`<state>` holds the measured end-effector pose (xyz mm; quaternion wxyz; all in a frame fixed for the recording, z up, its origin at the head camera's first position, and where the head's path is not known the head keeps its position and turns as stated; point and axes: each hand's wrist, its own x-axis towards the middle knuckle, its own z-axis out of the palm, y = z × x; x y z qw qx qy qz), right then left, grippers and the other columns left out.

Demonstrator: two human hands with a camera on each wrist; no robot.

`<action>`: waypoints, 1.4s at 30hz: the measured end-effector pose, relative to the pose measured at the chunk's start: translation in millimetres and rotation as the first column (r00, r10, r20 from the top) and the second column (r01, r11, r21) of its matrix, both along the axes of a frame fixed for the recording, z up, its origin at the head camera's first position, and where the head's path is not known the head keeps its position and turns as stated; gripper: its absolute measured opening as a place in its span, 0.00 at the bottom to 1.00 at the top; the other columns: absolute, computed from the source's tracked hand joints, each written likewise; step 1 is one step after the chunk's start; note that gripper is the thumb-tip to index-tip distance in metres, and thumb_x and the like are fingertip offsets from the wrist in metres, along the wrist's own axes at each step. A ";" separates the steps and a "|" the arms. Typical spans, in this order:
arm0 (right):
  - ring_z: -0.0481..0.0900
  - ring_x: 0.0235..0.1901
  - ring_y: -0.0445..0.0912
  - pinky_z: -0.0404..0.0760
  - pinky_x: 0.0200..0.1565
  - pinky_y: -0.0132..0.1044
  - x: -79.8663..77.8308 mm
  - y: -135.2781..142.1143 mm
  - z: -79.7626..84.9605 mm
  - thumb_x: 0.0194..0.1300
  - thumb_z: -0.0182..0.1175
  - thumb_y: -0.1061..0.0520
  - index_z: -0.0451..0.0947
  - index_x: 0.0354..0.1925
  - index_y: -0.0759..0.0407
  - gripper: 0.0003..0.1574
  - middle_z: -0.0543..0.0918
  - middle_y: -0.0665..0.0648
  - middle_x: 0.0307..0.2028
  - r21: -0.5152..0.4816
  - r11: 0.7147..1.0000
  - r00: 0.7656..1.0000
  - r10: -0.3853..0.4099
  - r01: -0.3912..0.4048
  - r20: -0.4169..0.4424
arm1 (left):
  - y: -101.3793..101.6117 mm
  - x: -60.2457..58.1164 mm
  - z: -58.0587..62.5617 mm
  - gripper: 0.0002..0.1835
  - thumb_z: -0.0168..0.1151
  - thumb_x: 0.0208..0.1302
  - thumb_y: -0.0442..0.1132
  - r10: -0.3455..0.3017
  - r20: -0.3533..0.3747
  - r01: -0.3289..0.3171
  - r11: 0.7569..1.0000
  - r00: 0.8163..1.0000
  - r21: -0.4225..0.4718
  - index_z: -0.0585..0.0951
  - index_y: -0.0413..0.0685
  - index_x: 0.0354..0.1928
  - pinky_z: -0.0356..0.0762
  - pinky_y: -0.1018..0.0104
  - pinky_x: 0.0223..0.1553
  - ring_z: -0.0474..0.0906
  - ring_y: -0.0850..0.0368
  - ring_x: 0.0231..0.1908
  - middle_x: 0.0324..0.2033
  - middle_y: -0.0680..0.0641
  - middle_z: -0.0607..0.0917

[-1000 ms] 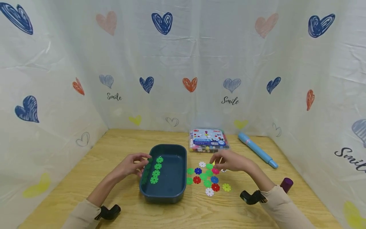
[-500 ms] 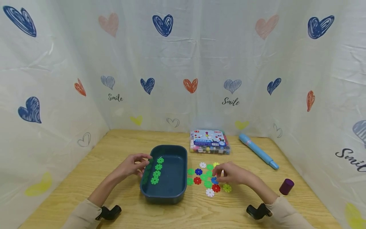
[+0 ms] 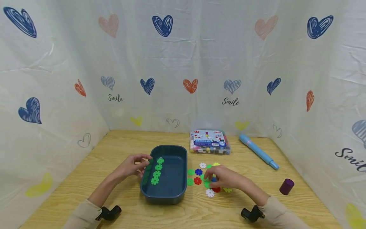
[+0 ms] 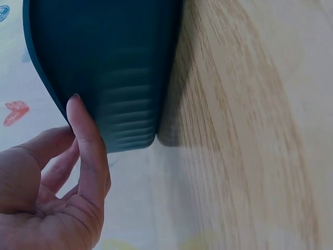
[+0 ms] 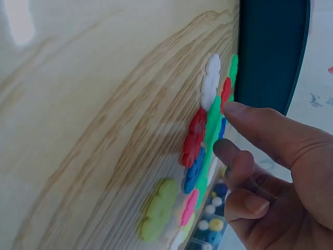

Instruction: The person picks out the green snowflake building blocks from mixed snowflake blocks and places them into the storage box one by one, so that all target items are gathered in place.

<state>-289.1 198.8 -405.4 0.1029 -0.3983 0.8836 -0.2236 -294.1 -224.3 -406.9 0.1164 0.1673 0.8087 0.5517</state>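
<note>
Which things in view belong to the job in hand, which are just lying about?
Likely in the job:
- dark blue-green rectangular tray, rim held by the left hand
- green flower-shaped discs inside it
- multicoloured flower-shaped discs under and around the right hand

Apparently lying about:
- clear plastic box of coloured balls
- light-blue tube
- dark purple cylinder

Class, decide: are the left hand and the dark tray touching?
Touching: the left wrist view shows the left hand pinching the dark tray at its rim.

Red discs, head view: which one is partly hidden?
The rightmost red disc, partly behind the right hand; the other red disc, nearer the tray, shows whole.
</note>
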 end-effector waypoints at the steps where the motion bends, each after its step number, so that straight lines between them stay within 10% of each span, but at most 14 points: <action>1: 0.75 0.26 0.35 0.77 0.31 0.26 0.0 -1.5 0.4 0.63 0.67 0.60 0.82 0.45 0.56 0.11 0.85 0.53 0.37 0.004 1.000 1.000 0.002 -0.002 0.002 | 0.2 -0.1 -0.1 0.25 0.57 0.72 0.42 -0.001 -0.001 0.001 1.000 1.000 0.000 0.71 0.34 0.63 0.86 0.61 0.30 0.78 0.57 0.29 0.37 0.40 0.77; 27: 0.76 0.35 0.42 0.77 0.35 0.27 1.5 -13.5 0.9 0.56 0.72 0.59 0.83 0.39 0.53 0.12 0.78 0.48 0.35 0.103 0.994 0.999 -0.038 0.040 -0.018 | 0.1 2.0 -2.9 0.26 0.58 0.71 0.43 0.016 -0.013 -0.016 1.000 1.000 -0.008 0.71 0.33 0.64 0.87 0.58 0.31 0.79 0.57 0.30 0.39 0.36 0.77; 42: 0.70 0.22 0.32 0.74 0.26 0.24 0.7 -5.2 10.2 0.63 0.66 0.61 0.82 0.32 0.56 0.02 0.79 0.44 0.24 0.021 1.000 1.000 -0.009 0.009 0.000 | -0.9 1.6 -0.6 0.25 0.57 0.72 0.42 0.009 -0.008 -0.009 1.000 1.000 0.001 0.71 0.33 0.63 0.87 0.59 0.31 0.79 0.58 0.29 0.38 0.38 0.78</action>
